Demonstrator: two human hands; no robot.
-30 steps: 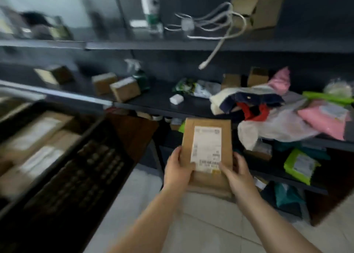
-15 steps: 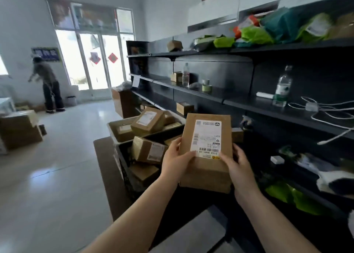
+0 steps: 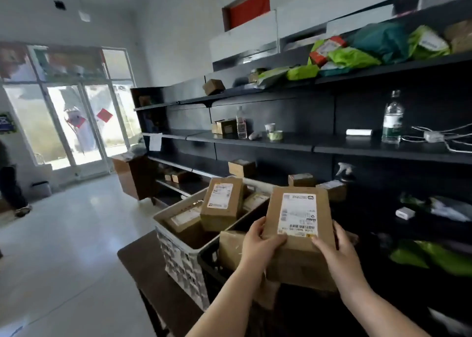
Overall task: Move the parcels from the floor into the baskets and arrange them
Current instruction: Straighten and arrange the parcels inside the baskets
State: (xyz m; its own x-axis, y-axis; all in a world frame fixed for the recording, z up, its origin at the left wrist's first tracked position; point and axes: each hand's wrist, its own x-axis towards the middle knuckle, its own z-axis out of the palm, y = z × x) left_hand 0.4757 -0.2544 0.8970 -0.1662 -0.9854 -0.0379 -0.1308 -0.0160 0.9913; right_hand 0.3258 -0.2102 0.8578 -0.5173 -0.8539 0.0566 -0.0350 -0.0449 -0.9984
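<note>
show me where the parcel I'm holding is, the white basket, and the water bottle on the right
parcel [image 3: 298, 214], head view, on its white label.
white basket [image 3: 178, 257], head view, on its patterned front wall.
water bottle [image 3: 392, 118], head view, on its label.

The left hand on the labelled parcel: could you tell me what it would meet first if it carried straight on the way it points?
Probably the upright labelled box in the white basket, up and ahead of the left hand; depth is unclear.
</note>
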